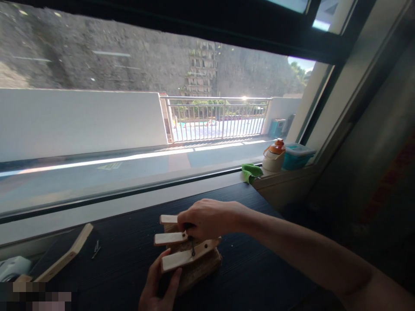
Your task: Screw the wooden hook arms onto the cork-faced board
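On the dark table lies a piece of rough wood (201,270) with several pale wooden slats across it. My left hand (158,283) holds the near end of the closest slat (178,260), thumb on one side and fingers on the other. Above the slats, my right hand (207,219) is closed, its fingers curled downward. A thin dark metal rod, perhaps a hex key (193,248), runs from under those fingers to the closest slat. The right fingertips are partly hidden. Dark holes or screw heads (205,246) show in the slats.
Left on the table (129,246) lie a bent wooden strip (66,255) and some small screws (96,249). A white object (14,268) is at the far left. Along the window sill sit a green cloth (251,172), a bottle with an orange lid (274,157) and a teal box (296,156).
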{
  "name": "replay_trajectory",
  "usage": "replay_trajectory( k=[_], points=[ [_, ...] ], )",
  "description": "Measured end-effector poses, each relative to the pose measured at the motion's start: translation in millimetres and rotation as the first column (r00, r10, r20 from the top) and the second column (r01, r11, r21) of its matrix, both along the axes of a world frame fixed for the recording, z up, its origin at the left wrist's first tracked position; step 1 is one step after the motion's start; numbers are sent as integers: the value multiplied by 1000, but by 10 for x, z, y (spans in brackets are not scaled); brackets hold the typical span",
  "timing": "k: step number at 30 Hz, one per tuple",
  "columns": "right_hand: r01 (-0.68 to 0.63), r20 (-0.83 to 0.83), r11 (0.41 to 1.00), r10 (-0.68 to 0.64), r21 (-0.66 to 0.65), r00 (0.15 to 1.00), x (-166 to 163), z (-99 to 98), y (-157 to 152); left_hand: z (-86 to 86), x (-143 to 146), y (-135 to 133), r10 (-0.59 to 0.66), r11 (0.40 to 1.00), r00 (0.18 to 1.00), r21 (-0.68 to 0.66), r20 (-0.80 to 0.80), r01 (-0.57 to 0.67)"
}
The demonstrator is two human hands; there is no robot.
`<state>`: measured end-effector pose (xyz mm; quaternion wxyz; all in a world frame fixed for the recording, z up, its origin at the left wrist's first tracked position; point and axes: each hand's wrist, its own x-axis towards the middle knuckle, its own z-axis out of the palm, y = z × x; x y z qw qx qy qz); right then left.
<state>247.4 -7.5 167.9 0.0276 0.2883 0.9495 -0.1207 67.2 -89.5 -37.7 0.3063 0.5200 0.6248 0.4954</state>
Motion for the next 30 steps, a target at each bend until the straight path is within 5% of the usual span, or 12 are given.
replay_trajectory(
  k=[10, 18, 30],
  points=[
    [86, 6, 986, -88, 144, 996, -19, -44, -60, -13, 11, 16, 3, 998, 1000, 55, -28, -1],
    [-52, 105, 990, 38, 134, 994, -73, 12, -117, -32, 13, 50, 17, 998, 999, 55, -34, -16],
    [25, 47, 993, -31, 116, 998, -43, -2, 11, -17, 15, 21, 30, 999, 999, 34, 34, -31]
  ],
)
